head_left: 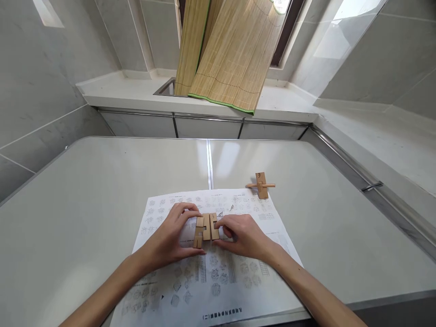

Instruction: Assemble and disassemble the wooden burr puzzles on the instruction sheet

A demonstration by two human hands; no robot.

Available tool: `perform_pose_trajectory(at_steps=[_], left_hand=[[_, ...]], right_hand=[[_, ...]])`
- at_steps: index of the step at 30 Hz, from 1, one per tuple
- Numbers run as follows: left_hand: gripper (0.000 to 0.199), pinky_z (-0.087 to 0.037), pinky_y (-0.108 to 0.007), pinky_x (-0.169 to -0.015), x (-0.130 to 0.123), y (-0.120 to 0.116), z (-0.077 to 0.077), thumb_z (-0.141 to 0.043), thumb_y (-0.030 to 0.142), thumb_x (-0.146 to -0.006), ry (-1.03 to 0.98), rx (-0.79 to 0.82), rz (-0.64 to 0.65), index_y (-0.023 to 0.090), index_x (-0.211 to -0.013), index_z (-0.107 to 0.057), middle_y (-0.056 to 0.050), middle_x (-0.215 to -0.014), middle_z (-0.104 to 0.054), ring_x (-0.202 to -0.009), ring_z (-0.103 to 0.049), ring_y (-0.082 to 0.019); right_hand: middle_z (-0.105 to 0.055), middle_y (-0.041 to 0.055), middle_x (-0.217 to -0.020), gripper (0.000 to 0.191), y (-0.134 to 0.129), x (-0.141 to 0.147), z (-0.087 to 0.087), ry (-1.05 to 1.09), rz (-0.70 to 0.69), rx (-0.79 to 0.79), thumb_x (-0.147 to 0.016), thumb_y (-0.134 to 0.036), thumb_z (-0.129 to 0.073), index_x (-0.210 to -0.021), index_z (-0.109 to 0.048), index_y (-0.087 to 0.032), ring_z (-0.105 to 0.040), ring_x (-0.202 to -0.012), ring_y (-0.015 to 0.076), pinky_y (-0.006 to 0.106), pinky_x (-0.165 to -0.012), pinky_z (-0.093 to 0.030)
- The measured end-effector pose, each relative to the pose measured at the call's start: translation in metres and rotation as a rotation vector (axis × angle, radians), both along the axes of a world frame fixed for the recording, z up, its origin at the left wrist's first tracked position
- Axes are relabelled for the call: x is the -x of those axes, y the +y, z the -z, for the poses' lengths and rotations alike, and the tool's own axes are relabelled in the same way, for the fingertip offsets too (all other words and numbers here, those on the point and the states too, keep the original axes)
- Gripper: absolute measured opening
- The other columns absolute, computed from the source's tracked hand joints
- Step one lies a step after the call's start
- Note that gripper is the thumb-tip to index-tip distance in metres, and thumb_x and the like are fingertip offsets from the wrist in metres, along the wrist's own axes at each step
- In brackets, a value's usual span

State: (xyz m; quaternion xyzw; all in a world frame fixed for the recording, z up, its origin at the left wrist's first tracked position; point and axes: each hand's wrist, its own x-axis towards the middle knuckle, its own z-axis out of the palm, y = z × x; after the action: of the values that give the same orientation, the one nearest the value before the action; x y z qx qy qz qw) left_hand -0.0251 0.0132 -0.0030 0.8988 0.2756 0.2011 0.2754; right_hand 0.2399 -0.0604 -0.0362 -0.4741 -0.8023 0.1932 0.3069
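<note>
Several notched wooden puzzle pieces stand or lie side by side over a printed sheet [252, 299]. My left hand [172, 234] grips the leftmost notched piece [198, 232], fingers at its far end and thumb at its near end. Against it sits a middle notched piece [206, 226]. My right hand [240, 234] is closed on the right notched piece [214, 229], which has a small mark on its far end; a narrow gap parts it from the middle one. How the left and middle pieces fit together I cannot tell.
Near the sheet's far right corner lies a flat wooden piece [261, 193] with a thin wooden stick [270, 185] across it. A white table [85, 218] spans the view. Behind it, a bamboo mat [235, 54] hangs over a white counter [136, 93] with a sink [166, 87].
</note>
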Motion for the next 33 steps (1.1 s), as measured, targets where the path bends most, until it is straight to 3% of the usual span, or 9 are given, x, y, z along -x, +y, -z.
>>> perform_pose_trajectory(at_steps=[6, 11, 14, 16, 20, 25, 29, 33], left_hand=[[0.06, -0.056, -0.047, -0.109, -0.002, -0.006, -0.011, -0.085, 0.035, -0.084, -0.144, 0.191, -0.036, 0.03, -0.135, -0.053, -0.01, -0.142, -0.06, -0.129, -0.063, -0.029], [0.06, -0.061, -0.048, -0.101, -0.007, -0.012, -0.012, -0.082, 0.035, -0.086, -0.202, 0.43, -0.132, 0.029, -0.137, -0.05, -0.011, -0.136, -0.068, -0.113, -0.075, -0.028], [0.061, -0.064, -0.045, -0.095, -0.011, -0.017, -0.012, -0.083, 0.035, -0.086, -0.229, 0.498, -0.149, 0.028, -0.136, -0.047, -0.009, -0.126, -0.073, -0.106, -0.077, -0.026], [0.062, -0.065, -0.042, -0.089, -0.013, -0.019, -0.012, -0.083, 0.035, -0.086, -0.236, 0.523, -0.148, 0.029, -0.136, -0.047, -0.006, -0.119, -0.074, -0.097, -0.078, -0.023], [0.063, -0.065, -0.035, -0.078, -0.015, -0.022, -0.014, -0.084, 0.036, -0.085, -0.234, 0.545, -0.139, 0.03, -0.136, -0.047, -0.002, -0.108, -0.074, -0.085, -0.076, -0.019], [0.065, -0.061, -0.029, -0.065, -0.018, -0.027, -0.017, -0.086, 0.04, -0.083, -0.22, 0.575, -0.178, 0.03, -0.136, -0.049, 0.001, -0.098, -0.073, -0.077, -0.072, -0.017], [0.064, -0.06, -0.028, -0.065, -0.024, -0.035, -0.016, -0.086, 0.04, -0.083, -0.247, 0.665, -0.165, 0.031, -0.135, -0.05, 0.002, -0.095, -0.07, -0.072, -0.07, -0.015], [0.062, -0.06, -0.029, -0.066, -0.03, -0.041, -0.012, -0.086, 0.04, -0.083, -0.273, 0.692, -0.144, 0.03, -0.134, -0.051, 0.002, -0.093, -0.069, -0.072, -0.07, -0.015]], right_hand=[[-0.062, -0.0048, -0.07, 0.021, -0.001, -0.001, -0.006, 0.217, 0.101, 0.184, -0.09, -0.03, -0.075, -0.106, -0.062, -0.026, -0.051, -0.053, 0.0121, 0.027, -0.055, -0.041], [-0.061, -0.0042, -0.066, 0.019, -0.001, -0.003, -0.016, 0.435, 0.193, 0.311, -0.093, -0.038, -0.073, -0.102, -0.06, -0.026, -0.051, -0.055, 0.0148, 0.028, -0.055, -0.041], [-0.073, 0.003, -0.087, 0.022, -0.001, -0.002, -0.019, 0.629, 0.154, 0.394, -0.099, -0.044, -0.067, -0.109, -0.06, -0.025, -0.063, -0.066, 0.017, 0.031, -0.063, -0.048], [-0.076, 0.0085, -0.105, 0.027, 0.0, -0.003, -0.02, 0.763, 0.107, 0.447, -0.103, -0.047, -0.062, -0.117, -0.061, -0.024, -0.066, -0.069, 0.0167, 0.031, -0.06, -0.048], [-0.075, 0.0123, -0.117, 0.035, 0.005, -0.007, -0.02, 0.916, 0.086, 0.519, -0.103, -0.051, -0.061, -0.125, -0.064, -0.024, -0.066, -0.069, 0.0168, 0.031, -0.057, -0.048], [-0.074, 0.0141, -0.121, 0.041, 0.006, -0.012, -0.023, 0.954, 0.044, 0.584, -0.102, -0.053, -0.065, -0.131, -0.063, -0.024, -0.071, -0.077, 0.0202, 0.035, -0.065, -0.053], [-0.076, 0.0093, -0.101, 0.036, 0.002, -0.01, -0.025, 0.909, -0.061, 0.626, -0.1, -0.051, -0.068, -0.123, -0.065, -0.023, -0.073, -0.075, 0.0213, 0.036, -0.065, -0.055], [-0.072, 0.0043, -0.088, 0.029, 0.0, -0.006, -0.021, 0.802, -0.079, 0.6, -0.099, -0.046, -0.071, -0.12, -0.07, -0.026, -0.071, -0.076, 0.0209, 0.036, -0.069, -0.055]])
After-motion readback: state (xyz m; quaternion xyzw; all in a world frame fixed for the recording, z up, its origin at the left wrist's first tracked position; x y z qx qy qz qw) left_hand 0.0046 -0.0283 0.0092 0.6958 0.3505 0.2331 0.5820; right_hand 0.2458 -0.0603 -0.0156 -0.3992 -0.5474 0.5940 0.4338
